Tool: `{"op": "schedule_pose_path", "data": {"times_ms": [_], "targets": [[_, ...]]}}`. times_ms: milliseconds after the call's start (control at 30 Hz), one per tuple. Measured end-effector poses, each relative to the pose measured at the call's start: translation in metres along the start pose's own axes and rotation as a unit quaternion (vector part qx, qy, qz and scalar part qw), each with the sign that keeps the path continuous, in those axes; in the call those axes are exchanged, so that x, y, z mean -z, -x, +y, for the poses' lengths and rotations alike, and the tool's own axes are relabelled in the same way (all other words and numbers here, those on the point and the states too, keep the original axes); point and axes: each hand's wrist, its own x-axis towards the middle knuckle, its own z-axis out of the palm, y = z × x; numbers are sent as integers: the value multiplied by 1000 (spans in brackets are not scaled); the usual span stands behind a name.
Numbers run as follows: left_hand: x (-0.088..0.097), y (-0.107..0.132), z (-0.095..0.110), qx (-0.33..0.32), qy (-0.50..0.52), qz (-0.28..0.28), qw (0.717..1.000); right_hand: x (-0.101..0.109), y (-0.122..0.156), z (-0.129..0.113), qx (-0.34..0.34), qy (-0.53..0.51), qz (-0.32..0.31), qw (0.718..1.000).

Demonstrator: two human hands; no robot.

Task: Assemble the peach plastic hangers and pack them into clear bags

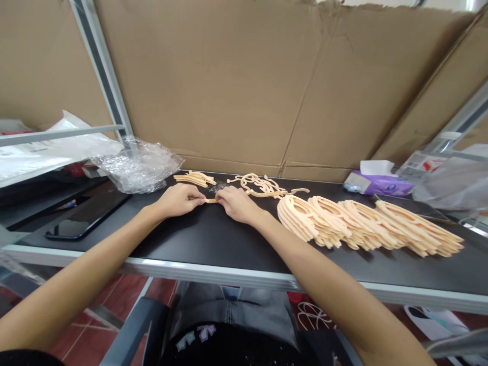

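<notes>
Between my two hands, low over the black tabletop, is a slim beige plastic strip (212,201). My left hand (180,200) pinches its left end, and my right hand (237,203) is closed on the right end; the fingers hide much of it. Just behind my left hand lies a small pile of similar beige strips (195,178). Curved, hook-like beige pieces (263,185) are loosely heaped behind and right of my right hand. Further right, several overlapping stacks of looped beige plastic parts, resembling folding hanger pieces (335,218), stretch along the table.
A dark phone or tablet (89,213) rests at the left, with crumpled clear plastic wrap (139,165) behind it. At the back right stands a purple tissue box (379,180) beside clear plastic bags (453,175). Tall cardboard (213,81) walls the table's rear.
</notes>
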Motion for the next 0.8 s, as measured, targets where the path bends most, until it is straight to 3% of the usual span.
{"op": "schedule_pose_path", "data": {"times_ms": [300,800], "targets": [[-2,-5,-7,-111,34,21,993,-5,-2,6,19,-32,2,999],[-8,-9,-11,-100,61,12,993,-14,-6,17,57,-59,14,996]]}}
